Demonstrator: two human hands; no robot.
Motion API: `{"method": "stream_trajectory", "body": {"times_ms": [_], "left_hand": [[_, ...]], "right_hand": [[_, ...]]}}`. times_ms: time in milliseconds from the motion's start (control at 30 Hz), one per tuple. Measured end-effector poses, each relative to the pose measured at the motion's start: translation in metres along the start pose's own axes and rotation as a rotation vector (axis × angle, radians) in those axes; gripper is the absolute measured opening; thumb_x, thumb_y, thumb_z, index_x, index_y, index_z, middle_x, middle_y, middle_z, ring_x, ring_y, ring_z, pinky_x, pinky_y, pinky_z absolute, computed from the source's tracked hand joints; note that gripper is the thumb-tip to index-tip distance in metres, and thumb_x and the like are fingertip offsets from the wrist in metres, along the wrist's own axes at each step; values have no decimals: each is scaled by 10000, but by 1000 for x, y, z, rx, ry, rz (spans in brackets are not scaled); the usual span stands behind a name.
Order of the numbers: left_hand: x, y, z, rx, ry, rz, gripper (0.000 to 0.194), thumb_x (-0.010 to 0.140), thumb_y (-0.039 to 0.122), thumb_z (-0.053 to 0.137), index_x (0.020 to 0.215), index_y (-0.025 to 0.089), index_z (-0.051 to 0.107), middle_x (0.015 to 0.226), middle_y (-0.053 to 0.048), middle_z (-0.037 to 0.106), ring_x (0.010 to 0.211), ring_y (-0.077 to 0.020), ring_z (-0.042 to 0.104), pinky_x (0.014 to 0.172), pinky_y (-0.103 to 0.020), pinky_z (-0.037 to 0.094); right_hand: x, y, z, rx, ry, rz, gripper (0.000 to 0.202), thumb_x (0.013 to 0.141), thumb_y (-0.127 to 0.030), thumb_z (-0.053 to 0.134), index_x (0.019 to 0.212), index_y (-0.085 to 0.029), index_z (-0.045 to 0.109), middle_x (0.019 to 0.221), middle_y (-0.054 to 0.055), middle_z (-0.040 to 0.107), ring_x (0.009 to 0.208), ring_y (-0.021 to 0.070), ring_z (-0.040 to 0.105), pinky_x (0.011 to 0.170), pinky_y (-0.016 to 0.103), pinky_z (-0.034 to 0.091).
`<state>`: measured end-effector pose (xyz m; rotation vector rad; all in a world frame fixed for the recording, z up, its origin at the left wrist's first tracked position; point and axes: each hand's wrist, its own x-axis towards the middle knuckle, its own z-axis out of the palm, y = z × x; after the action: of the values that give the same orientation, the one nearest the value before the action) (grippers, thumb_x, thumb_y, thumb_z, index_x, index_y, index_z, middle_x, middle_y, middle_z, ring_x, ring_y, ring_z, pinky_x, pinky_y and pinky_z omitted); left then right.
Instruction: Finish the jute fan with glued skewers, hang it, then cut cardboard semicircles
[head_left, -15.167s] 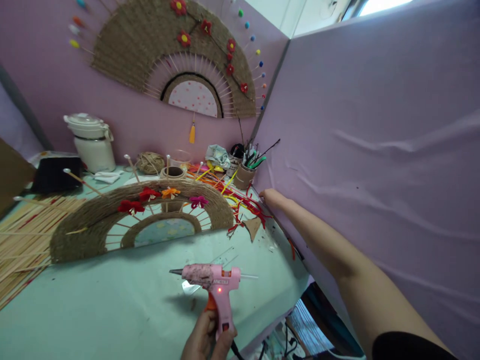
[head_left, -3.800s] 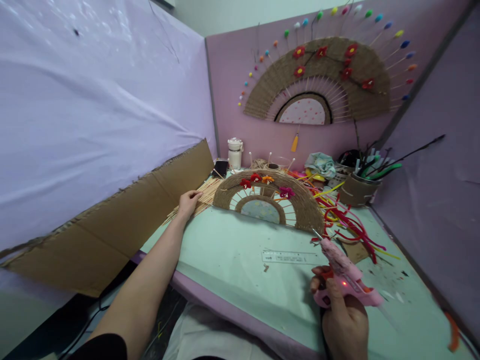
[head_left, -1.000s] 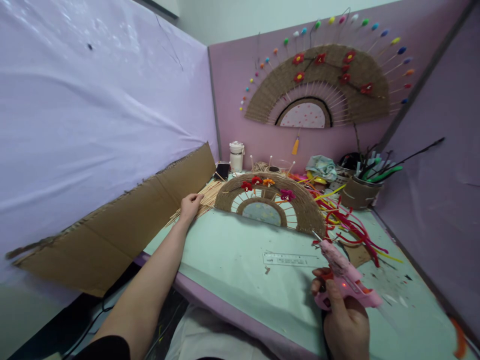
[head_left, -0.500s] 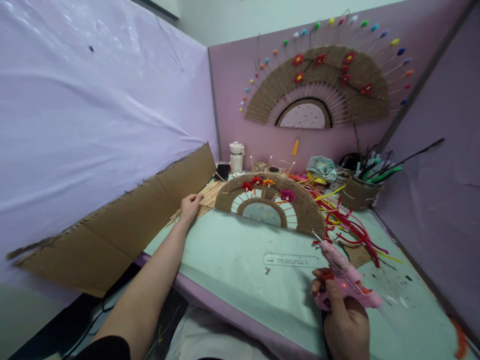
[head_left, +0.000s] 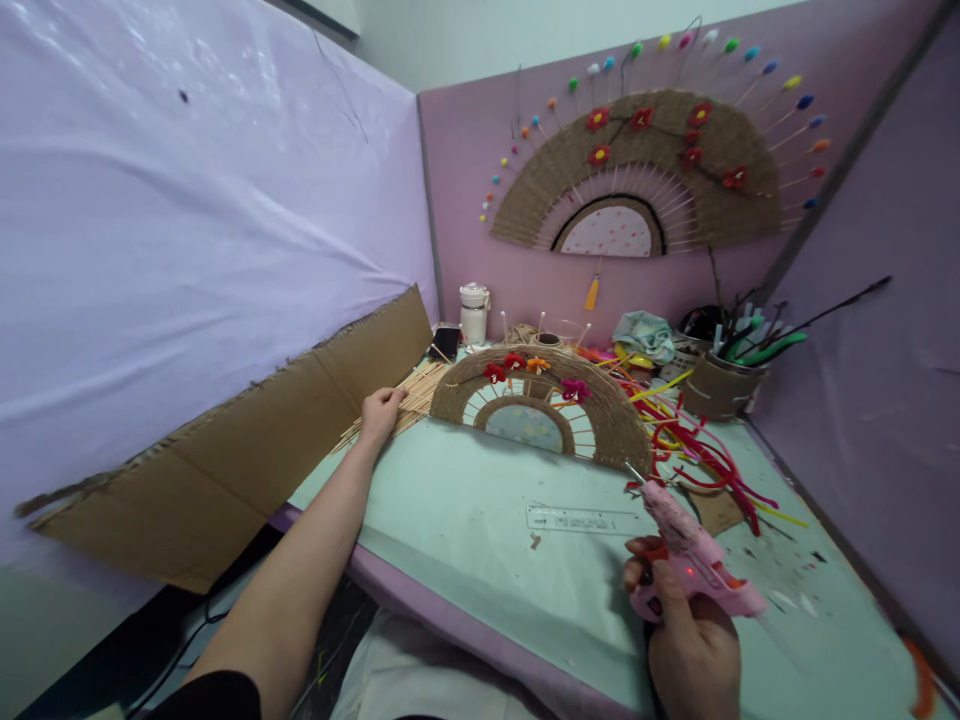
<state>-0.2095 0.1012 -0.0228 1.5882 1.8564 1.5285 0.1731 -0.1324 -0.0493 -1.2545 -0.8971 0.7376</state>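
Note:
My right hand (head_left: 690, 620) is wrapped round the handle of a pink hot glue gun (head_left: 686, 535) with a small red light lit. Its metal nozzle points at the lower right corner of a twine-wrapped fan (head_left: 619, 415), decorated with red, orange and magenta flowers. On the left, my left hand (head_left: 382, 412) rests at a pile of thin bamboo sticks (head_left: 421, 393), fingers pinched together on sticks at its near side. How many it grips I cannot tell. A clear ruler (head_left: 581, 520) lies between the fan and my body.
Pipe cleaners (head_left: 705, 455) lie tangled right of the fan, near a pot of tools (head_left: 724, 385). A white bottle (head_left: 473, 315) and a black phone (head_left: 445, 343) stand behind. Cardboard (head_left: 247, 440) lines the left side; a larger fan (head_left: 637, 170) hangs on the back panel.

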Motion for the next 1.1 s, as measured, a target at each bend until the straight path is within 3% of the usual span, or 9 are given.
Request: {"method": "stream_trajectory", "body": {"times_ms": [867,967,1100], "left_hand": [[-2,3,0,-35,16,-4,351,745,477,576,697,163,728,793,-87,742,834,-240,656,797,-318,462],[-2,3,-1,-50,59,-15,326,734,457,591,738,159,724,815,-82,738,841,-236,655,798,-319,466],[-3,10,-5,-88,211,-26,341,767,443,545,846,146,695,837,-79,710,824,-217,645,777,-312,477]], "right_hand": [[-1,3,-2,-6,-11,-5,384,861,-555,574,907,-176,609,748,35,617,700,178,566,666,312,434],[-1,6,-4,-6,-19,-2,382,864,-549,574,913,-172,614,764,37,617,712,180,563,678,316,429],[-1,8,-4,31,-14,7,386,863,-546,579,922,-167,619,798,43,622,704,174,547,678,319,428]]}}
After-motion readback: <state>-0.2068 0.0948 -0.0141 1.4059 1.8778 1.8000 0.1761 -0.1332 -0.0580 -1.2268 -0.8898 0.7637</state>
